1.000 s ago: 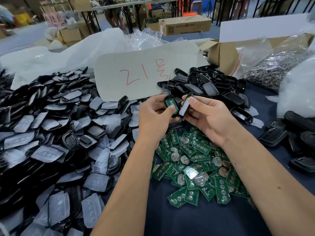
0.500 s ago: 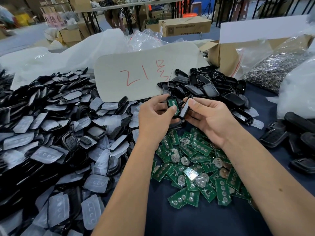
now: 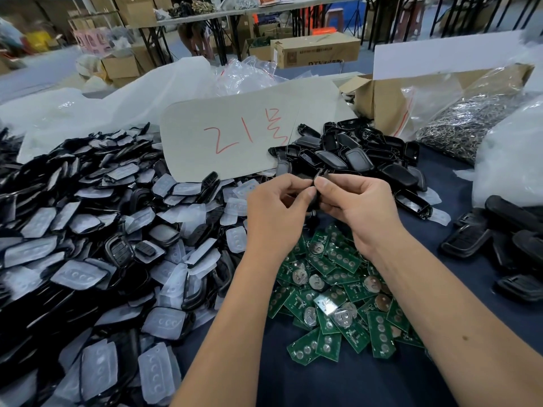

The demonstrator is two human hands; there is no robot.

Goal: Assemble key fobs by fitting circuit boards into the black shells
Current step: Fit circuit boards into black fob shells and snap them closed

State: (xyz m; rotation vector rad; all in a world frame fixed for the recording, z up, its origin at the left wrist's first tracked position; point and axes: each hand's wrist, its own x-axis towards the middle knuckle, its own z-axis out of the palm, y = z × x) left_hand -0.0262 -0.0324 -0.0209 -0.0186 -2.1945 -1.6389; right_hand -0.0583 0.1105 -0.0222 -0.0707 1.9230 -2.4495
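The green board that showed between the hands a moment ago is now out of sight, and the left hand (image 3: 276,212) and right hand (image 3: 357,208) have closed together on one black shell (image 3: 316,188). Each grip is clamped on it, thumbs and fingertips pinching from either side; I cannot tell whether the board is seated inside.

Judged from the piles, the job is barely dented. Left of the grip a great heap of shell halves with clear button pads (image 3: 97,230) spreads over the desk (image 3: 293,383). Just below the grip lies the pile of circuit boards (image 3: 338,298), many still unfitted. Beyond the grip sit more empty shells (image 3: 352,154) and a card marked in red (image 3: 235,136); well to the right, larger black parts (image 3: 508,245). Nothing blocks the hands, but loose boards crowd directly beneath them.
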